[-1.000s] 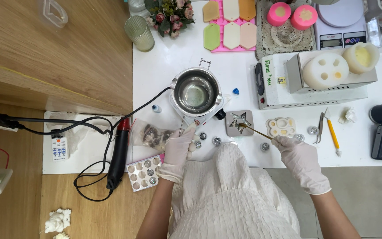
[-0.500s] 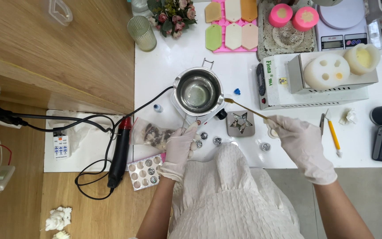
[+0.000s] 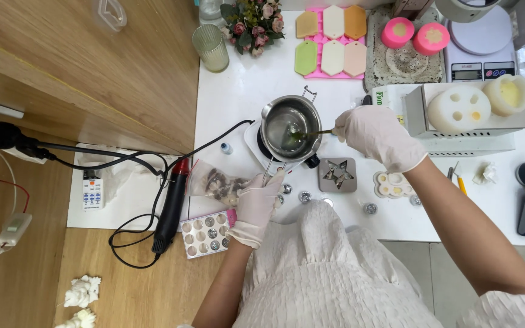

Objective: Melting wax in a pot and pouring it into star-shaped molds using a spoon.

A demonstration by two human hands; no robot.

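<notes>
In the steel pot (image 3: 291, 124) on the white table (image 3: 238, 91), the bowl of a thin spoon (image 3: 311, 133) dips into clear liquid; its handle runs right into the gloved right hand (image 3: 377, 135), whose fingers are closed around it and hide its end. The left hand (image 3: 257, 200), also gloved, is curled around the pot's wire handle (image 3: 270, 172) just below the pot; how tightly cannot be told. The pot covers most of the small hotplate (image 3: 254, 141) beneath it. Right of the pot, the right hand hides part of a white box (image 3: 457, 141) with a green label. Below the pot sits a grey star mould (image 3: 337, 174). Left of the pot lies a clear bag (image 3: 212, 182) of dark pieces, contents unclear. Far above the pot, a pink tray (image 3: 331, 39) of six-sided slabs is cut off by the frame.
</notes>
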